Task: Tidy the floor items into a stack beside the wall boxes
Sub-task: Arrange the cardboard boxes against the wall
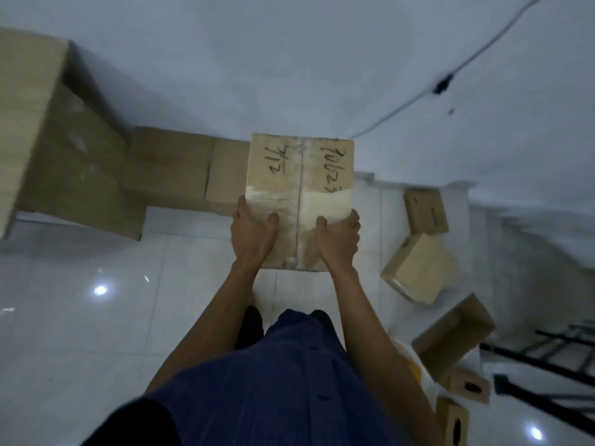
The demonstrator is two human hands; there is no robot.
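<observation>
Nearest me, at about 4 o'clock, the loose boxes (418,268) lie scattered on the floor (96,317), tipped at odd angles, one of them open. These are what remains to be gathered, I judge, so the job is well short of done.

Straight ahead at 12 o'clock both arms reach out. My left hand (254,233) and right hand (339,236) each grip a near corner of the marked box (299,175). The thumbs lie on its taped top and the fingers curl round its sides. I hold it from both corners so it stays level and square to the wall (289,59) as I place it.

The box sits just to the right of the low boxes (174,169) lined along the wall at 11 o'clock, its left edge close against them. That is the spot the stack is meant to take. Whether its bottom already rests on something or hangs in my grip I cannot tell, since its own bulk hides what lies beneath.

Further left, at 10 o'clock, stands the tall box (64,149), also against the wall. A black cable (483,53) runs up the wall at 1 o'clock, clear of my work.
</observation>
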